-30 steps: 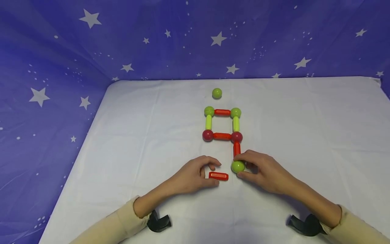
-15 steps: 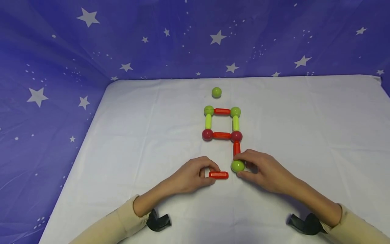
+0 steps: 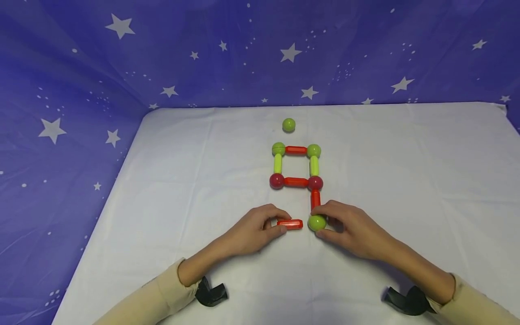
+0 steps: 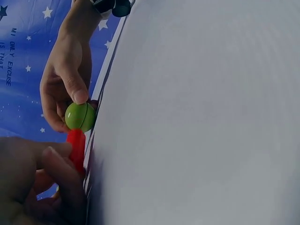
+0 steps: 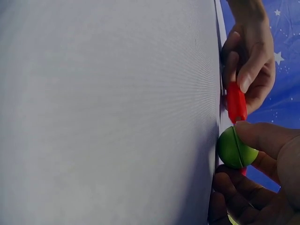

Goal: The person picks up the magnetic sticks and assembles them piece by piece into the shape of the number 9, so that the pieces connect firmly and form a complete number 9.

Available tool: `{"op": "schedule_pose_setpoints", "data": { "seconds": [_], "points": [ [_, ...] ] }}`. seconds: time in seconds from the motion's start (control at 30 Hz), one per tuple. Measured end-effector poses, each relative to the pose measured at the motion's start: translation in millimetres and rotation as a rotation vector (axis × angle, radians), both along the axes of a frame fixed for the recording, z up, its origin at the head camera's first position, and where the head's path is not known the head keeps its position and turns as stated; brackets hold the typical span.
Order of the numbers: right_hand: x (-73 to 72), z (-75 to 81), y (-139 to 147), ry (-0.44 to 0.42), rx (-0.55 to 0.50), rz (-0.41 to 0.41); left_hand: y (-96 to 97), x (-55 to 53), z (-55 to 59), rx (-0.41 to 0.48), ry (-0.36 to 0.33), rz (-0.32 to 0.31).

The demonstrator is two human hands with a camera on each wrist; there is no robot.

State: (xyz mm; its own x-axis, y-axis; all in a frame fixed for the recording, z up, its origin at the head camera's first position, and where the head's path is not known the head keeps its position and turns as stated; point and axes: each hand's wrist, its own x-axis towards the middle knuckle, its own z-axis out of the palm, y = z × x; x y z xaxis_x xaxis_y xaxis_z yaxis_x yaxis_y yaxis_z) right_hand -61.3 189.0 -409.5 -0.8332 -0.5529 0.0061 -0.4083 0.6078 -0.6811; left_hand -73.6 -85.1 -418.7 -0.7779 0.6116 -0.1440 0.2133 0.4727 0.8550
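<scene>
My left hand (image 3: pixel 253 229) pinches a short red rod (image 3: pixel 290 224) between thumb and fingers, its free end pointing right. Just right of that end is a green ball (image 3: pixel 317 223), with a narrow gap between them in the head view. My right hand (image 3: pixel 353 227) holds this ball between thumb and fingers. From the ball an upright-running red rod (image 3: pixel 315 199) leads away to a dark red ball (image 3: pixel 315 183). That ball is a corner of a square of rods and balls, with a second dark red ball (image 3: pixel 277 181) at its near left corner.
Green balls (image 3: pixel 278 149) form the square's far corners, joined by a red rod (image 3: pixel 296 150); light green rods (image 3: pixel 278 164) make its sides. A loose green ball (image 3: pixel 289 125) lies behind it on the white cloth (image 3: pixel 195 171). A blue starry curtain (image 3: pixel 227 54) borders the table.
The left fingers have closed on the loose red rod and moved it slightly away from me, level with the green ball. The right hand has stayed on the ball.
</scene>
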Motion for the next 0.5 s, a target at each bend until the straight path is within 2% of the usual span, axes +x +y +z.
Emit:
{"op": "schedule_pose_setpoints", "data": {
  "seconds": [0.13, 0.5],
  "points": [
    [-0.6, -0.4, -0.6, -0.007, 0.011, -0.007, -2.4, -2.9, 1.7, 0.03, 0.014, 0.042],
    [-0.7, -0.2, -1.0, -0.014, 0.023, -0.016, -2.0, -7.0, -1.9, -0.039, 0.071, 0.02]
  ]
}}
